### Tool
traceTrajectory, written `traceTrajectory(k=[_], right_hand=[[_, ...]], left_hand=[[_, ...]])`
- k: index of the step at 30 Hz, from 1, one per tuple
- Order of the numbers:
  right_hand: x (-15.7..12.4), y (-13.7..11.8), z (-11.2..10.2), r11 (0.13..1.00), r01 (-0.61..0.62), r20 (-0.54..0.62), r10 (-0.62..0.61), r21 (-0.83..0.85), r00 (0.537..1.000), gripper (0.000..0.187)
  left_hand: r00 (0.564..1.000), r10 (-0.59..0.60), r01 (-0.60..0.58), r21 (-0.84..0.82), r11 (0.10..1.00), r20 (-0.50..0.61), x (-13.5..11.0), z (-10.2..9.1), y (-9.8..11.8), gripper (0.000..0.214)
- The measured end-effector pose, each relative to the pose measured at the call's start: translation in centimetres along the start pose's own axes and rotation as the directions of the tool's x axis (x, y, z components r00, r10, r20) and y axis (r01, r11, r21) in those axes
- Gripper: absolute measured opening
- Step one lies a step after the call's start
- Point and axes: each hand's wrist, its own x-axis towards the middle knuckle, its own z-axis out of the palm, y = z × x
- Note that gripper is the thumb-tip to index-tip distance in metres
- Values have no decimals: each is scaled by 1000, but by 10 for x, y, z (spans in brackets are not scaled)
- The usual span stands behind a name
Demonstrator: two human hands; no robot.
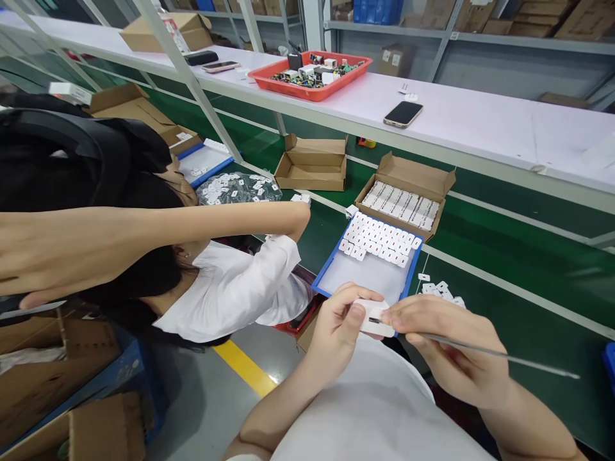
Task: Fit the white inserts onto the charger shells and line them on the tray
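Left hand: thumb and fingers clamped on a small flat white rectangular piece, held just off the near edge of the shallow blue-rimmed tray with white bottom. Right hand: pinched round a thin grey rod, fingertips at the piece's right side, rod's long end sticking out to the right. Dark streak on the piece's face; rod tip or slot, cannot tell.

Tray sits by the near edge of the green surface. Rows of white pieces with red marks fill the tray's far half, near half bare. Loose white pieces in a heap off the tray's right edge. Open brown cardboard box of packed white items just past the tray's far edge. Left along the surface: clear plastic bag with white pieces. Co-worker in white shirt sits left, arm bent up. Raised white shelf behind: red plastic bin of small parts, dark-screened phone.
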Motion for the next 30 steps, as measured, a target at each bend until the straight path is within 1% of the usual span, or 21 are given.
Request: traceTrajectory(k=[2, 3, 7, 10, 12, 14, 16, 18, 20, 23, 25, 30], right_hand=[[-1, -2, 4, 1000, -10, -66, 9, -23, 998, 32], [-1, -2, 7, 999, -12, -99, 8, -41, 995, 33], [-1, -4, 19, 995, -25, -159, 9, -98, 987, 33], [-1, -4, 27, 994, -30, -220, 5, -110, 976, 35], [-2, -5, 31, 993, -42, -257, 13, -109, 966, 37], [-2, -7, 35, 993, -51, -279, 19, -107, 960, 39], [0, -9, 37, 994, -52, -288, 21, -99, 957, 39], [2, -12, 38, 995, -51, -275, 25, -87, 961, 39], [5, -14, 39, 996, -38, -261, 15, -86, 965, 38], [8, -18, 37, 991, 2, -239, -33, -131, 970, 34], [7, -21, 34, 986, 24, -201, -57, -167, 978, 32], [4, -30, 24, 983, 18, -70, -31, -182, 997, 33]], left_hand=[[998, -56, 57, -61, 997, 10, 0, 1, 0, 60], [998, -58, 58, -61, 996, 2, 1, 1, -1, 59], [997, 6, -5, 4, 1000, -80, 4, 2, -5, 61], [996, -5, 1, -42, 999, -93, 6, 5, -9, 68], [992, 0, -8, -68, 998, -124, 6, 7, -11, 71], [986, 50, -60, -57, 997, -159, 6, 8, -11, 73], [973, 154, -154, 14, 988, -171, 6, 8, -11, 72], [949, 263, -246, 112, 963, -172, 6, 7, -11, 68], [927, 326, -296, 169, 940, -185, 6, 6, -11, 64], [908, 367, -333, 185, 925, -202, 4, 6, -13, 66], [896, 394, -358, 190, 914, -204, 1, 6, -13, 65], [878, 443, -409, 197, 891, -179, -4, 7, -9, 63]])
